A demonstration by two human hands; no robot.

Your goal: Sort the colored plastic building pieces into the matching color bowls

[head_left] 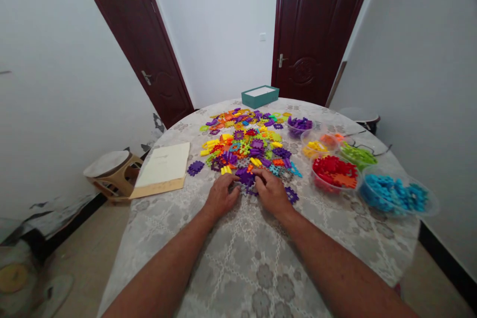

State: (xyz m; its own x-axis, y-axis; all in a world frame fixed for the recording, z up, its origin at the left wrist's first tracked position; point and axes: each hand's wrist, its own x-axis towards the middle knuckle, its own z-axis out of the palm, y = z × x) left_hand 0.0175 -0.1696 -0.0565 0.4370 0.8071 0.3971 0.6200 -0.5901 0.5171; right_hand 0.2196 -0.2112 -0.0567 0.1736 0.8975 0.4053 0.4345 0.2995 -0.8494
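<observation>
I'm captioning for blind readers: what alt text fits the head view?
A person's left hand and right hand touch purple pieces at the near edge of a colourful pile on a table. Clear bowls at right hold more, mostly grouped by colour.

a pile (257, 145) lies before you on the table (231, 268), your left hand (223, 194) and right hand (274, 194) at its near edge. the pad (164, 164) lies left, tubs (432, 202) of pieces (335, 165) right, the box (261, 101) behind the pile.
</observation>
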